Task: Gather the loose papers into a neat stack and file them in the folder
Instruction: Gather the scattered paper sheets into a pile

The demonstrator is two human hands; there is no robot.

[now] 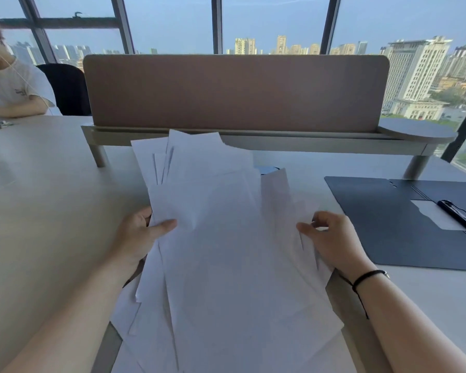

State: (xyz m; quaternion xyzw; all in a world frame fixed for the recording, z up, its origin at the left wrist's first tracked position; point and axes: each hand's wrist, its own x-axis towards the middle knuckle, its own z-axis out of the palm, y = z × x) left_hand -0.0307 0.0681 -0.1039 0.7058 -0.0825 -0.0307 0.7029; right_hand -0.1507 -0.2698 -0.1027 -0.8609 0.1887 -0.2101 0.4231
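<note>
We see both forearms bare, no sleeves in view. Left hand (137, 235) unadorned: no ring, no watch. Right hand (334, 238) likewise ringless. Thin black cord bracelet (366, 278) circles right wrist, loose end trailing along forearm.

A high-rise office, at a shared desk by the windows.

I sit at a long pale work table (51, 189) split by a brown fabric divider panel (234, 92) on a grey metal stand. Floor-to-ceiling windows (275, 22) behind it overlook city towers. Another person in a white T-shirt (11, 87) sits across, backed by a black office chair (67, 87).
</note>
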